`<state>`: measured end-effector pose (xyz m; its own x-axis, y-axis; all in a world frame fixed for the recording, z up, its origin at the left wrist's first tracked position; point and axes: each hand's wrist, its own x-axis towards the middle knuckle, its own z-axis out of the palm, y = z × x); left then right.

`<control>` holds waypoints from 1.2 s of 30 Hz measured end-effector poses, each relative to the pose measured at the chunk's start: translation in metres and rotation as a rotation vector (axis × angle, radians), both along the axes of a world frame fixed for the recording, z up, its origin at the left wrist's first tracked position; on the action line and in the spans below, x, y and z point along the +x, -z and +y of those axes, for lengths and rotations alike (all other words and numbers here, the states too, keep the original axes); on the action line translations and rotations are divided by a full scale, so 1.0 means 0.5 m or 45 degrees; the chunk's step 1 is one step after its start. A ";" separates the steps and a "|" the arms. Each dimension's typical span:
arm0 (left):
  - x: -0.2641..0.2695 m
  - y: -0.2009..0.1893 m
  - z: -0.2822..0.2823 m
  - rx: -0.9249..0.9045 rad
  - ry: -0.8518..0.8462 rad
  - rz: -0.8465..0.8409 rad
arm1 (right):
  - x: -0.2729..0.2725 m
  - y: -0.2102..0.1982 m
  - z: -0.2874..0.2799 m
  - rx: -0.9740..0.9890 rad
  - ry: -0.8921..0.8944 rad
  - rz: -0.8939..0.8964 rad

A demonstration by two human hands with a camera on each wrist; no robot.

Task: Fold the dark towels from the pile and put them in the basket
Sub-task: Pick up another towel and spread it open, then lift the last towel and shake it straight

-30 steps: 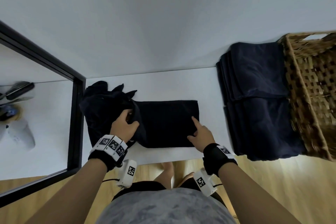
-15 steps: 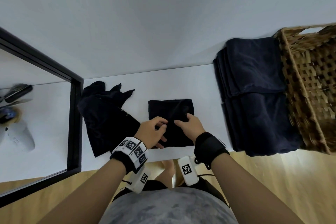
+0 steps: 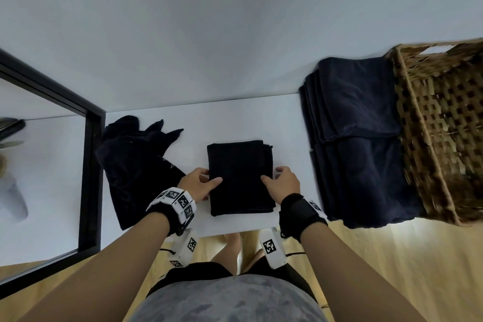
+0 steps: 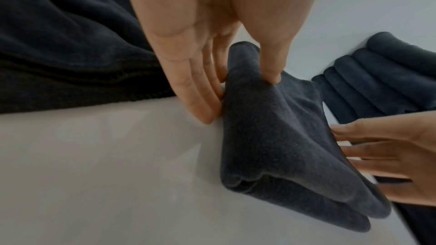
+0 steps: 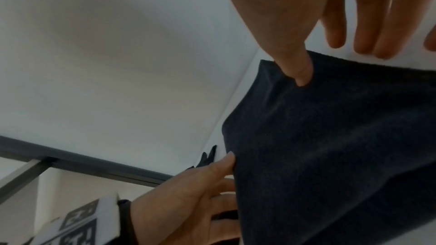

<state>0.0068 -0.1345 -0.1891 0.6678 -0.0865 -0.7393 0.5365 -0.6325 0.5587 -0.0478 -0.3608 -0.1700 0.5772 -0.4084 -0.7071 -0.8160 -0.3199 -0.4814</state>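
Both hands have moved apart from the middle of the folded towel (image 3: 240, 178) to its side edges. Head view: left hand (image 3: 200, 185) and right hand (image 3: 281, 185) each pinch an edge, thumb on top; the towel lies on the white table (image 3: 235, 123) between the unfolded pile (image 3: 133, 162) and the folded stack (image 3: 358, 138) beside the wicker basket (image 3: 441, 123).

Left wrist view: thumb presses the towel top, fingers (image 4: 195, 88) tucked at its edge.

Right wrist view: the thumb dents the cloth; the fingers (image 5: 363, 31) hang loosely beyond the towel's far edge.
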 end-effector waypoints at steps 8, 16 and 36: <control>0.034 0.008 -0.024 0.003 -0.058 0.106 | 0.007 0.025 0.034 0.226 0.166 0.048; 0.054 -0.058 -0.059 -0.293 -0.091 0.059 | -0.011 -0.088 -0.004 0.146 0.154 -0.184; -0.056 -0.311 -0.533 -0.649 0.265 0.221 | -0.174 -0.326 -0.451 -0.322 0.127 -0.245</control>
<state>-0.0212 -0.4008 -0.0333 0.4710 -0.5770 -0.6672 0.5408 -0.4087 0.7352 -0.1350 -0.5863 -0.0070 0.6386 -0.6184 -0.4580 -0.7512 -0.3718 -0.5454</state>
